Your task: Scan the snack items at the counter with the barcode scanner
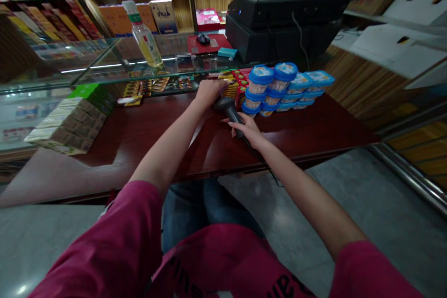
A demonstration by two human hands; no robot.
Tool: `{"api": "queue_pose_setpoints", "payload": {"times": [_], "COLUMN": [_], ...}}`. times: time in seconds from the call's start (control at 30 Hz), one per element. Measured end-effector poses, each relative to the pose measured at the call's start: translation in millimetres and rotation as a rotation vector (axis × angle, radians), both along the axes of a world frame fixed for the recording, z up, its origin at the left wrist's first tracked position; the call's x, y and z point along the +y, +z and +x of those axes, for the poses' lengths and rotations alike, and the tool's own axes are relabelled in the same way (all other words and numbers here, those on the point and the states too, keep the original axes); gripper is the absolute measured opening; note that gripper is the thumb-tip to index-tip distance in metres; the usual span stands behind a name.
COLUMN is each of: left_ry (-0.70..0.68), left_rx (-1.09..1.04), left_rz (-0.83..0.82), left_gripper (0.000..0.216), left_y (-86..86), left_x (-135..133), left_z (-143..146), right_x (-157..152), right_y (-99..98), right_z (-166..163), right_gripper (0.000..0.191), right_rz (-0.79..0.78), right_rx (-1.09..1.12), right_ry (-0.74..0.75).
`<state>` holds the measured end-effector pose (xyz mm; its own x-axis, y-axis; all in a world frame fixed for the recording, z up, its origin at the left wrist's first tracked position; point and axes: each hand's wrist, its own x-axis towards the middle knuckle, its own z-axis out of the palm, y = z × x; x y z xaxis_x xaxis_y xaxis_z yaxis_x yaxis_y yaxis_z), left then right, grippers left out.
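Note:
My right hand (248,129) is wrapped round the handle of a dark barcode scanner (228,108) that lies low over the dark red wooden counter (146,135). My left hand (209,91) reaches further back and rests, fingers curled, on a row of red and yellow packets (234,81) at the foot of the glass case. What the left fingers hold is hidden. Just right of both hands stands a stack of blue-lidded tubs (282,86).
Pale and green cartons (70,118) lie at the counter's left. A clear bottle (145,37) stands on the glass display case (104,63). A black printer (282,23) and a red mouse pad with a mouse (206,42) sit behind. Shelves of boxes line the back wall.

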<state>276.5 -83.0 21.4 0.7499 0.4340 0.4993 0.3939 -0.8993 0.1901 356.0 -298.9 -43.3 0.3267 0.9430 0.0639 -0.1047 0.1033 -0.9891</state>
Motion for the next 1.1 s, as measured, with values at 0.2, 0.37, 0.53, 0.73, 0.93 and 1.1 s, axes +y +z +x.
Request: {"api": "queue_pose_setpoints", "payload": {"times": [0.2,0.37,0.53,0.73,0.93,1.1], "left_ry": [-0.089,0.164,0.467,0.522,0.520,0.447], "left_rx": [-0.161,-0.351,-0.326,-0.226,-0.206,-0.096], "left_rz": [-0.199,-0.193,-0.187,-0.261,-0.339,-0.283], "left_gripper": [0.041,0.053,0.069,0.074,0.060,0.054], "left_y": [-0.3,-12.7,-44.1,-78.9,-96.6,-76.3], "left_x": [12,51,102,149,173,155], "left_z": [-29,-124,-240,-322,-327,-327], "right_x": [7,38,100,147,137,131], "right_y": [7.0,11.9,10.0,3.3,2.7,8.4], "right_z": [-9,-40,-82,-111,-110,-110], "right_gripper": [0.051,0.050,0.059,0.060,0.051,0.046], "right_rz": [0.017,0.099,0.147,0.125,0.102,0.080], "right_rx": [-0.029,-0.016,0.020,-0.024,-0.128,-0.147], "right_ry": [0.084,0.156,0.193,0.228,0.224,0.219]}}
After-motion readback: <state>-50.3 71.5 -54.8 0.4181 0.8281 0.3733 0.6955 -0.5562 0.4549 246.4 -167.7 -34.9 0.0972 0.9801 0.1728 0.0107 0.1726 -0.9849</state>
